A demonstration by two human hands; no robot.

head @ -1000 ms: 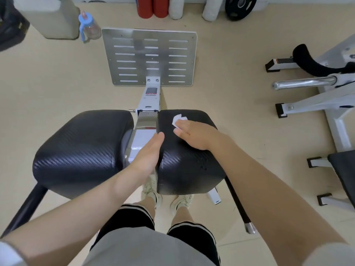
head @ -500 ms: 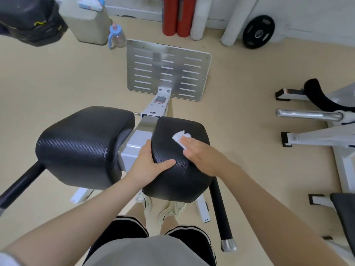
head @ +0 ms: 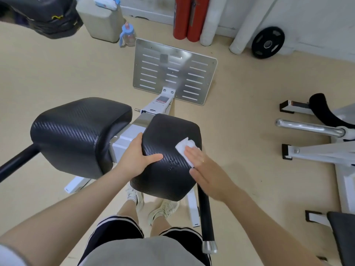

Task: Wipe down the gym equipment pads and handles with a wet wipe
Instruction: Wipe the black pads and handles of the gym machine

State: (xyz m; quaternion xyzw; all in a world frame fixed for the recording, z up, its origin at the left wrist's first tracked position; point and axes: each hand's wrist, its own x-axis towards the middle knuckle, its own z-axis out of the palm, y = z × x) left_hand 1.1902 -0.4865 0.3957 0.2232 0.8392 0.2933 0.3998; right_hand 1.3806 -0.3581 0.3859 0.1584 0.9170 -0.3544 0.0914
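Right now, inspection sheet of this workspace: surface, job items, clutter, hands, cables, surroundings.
Surface: beige floor, nothing spilled seen.
Job's things: white wipe on right pad; left pad untouched by either hand.
Clutter: blue-capped bottle, red cylinders, weight plate near the wall.
Hands: left hand grips the right pad's inner edge; right hand presses the wipe flat.
Cables: nothing seen.
Surroundings: slotted metal footplate, white-framed machine to the right.

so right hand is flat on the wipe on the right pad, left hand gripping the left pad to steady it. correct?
Not quite. The left hand grips the inner edge of the right pad, the same one being wiped, not the left pad, which is untouched. The head view shows it. The rest holds: the right hand lies flat on the wipe on the right pad.
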